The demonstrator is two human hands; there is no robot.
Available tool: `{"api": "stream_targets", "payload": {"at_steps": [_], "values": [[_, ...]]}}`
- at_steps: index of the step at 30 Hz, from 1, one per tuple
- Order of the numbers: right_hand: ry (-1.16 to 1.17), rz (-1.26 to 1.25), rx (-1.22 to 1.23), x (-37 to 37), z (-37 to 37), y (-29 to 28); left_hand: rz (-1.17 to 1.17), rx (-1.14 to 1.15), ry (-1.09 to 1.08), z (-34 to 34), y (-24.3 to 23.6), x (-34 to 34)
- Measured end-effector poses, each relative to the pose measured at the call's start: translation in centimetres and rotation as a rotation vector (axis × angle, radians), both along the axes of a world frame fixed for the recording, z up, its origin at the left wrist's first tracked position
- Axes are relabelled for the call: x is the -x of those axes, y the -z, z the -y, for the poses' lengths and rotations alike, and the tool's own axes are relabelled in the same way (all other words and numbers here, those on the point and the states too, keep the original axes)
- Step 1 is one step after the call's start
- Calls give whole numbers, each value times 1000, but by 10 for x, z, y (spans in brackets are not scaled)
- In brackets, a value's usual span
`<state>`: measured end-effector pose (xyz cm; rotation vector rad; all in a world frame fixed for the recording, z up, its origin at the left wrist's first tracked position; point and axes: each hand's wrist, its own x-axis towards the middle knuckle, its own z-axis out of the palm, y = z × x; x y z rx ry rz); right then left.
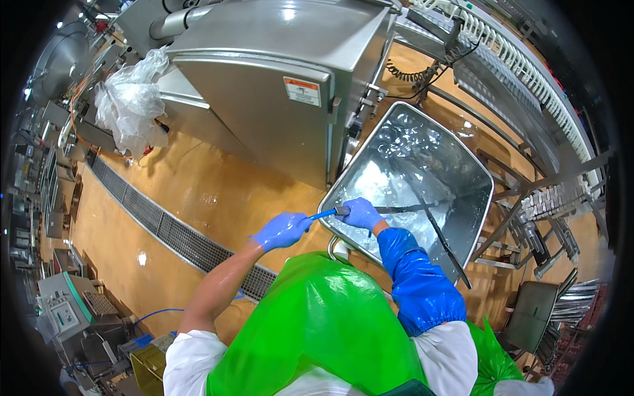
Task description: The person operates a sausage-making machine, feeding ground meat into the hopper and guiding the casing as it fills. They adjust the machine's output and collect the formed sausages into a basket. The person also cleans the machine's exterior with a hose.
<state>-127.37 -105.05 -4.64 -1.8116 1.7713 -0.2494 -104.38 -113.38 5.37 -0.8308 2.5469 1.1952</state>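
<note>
My left hand (pixel 284 231), in a blue-violet glove, is closed around a tool with a blue handle (pixel 323 214) and a short grey head (pixel 342 211); its exact kind I cannot make out. Against that head, over the near rim of a metal tub (pixel 485 173), is my right hand (pixel 362 214), gloved alike with its fingers curled. From beside it a thin dark bar (pixel 409 208) runs rightward across the tub. Another long dark bar (pixel 446 244) slants over the tub's near right rim. Shiny wet patches and clear, bubbly-looking material show inside the tub.
A large steel cabinet (pixel 257 99) stands beyond the tub, and a conveyor frame (pixel 508 105) lies to the right. A floor drain grate (pixel 158 224) crosses the wet orange floor at left. A blue hose (pixel 158 311) and clear plastic bag (pixel 135 99) are also leftward.
</note>
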Motion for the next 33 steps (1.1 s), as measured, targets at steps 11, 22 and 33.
{"api": "stream_targets", "payload": {"at_steps": [11,22,33], "values": [[-58,83,44,-41,12,-3,158,-607,-289,11,-2,-40],[-9,87,-37,-54,0,-15,-311,-900,-528,13,9,-95],[30,72,-12,-43,-6,-10,-564,-769,-329,-2,-11,-92]]}}
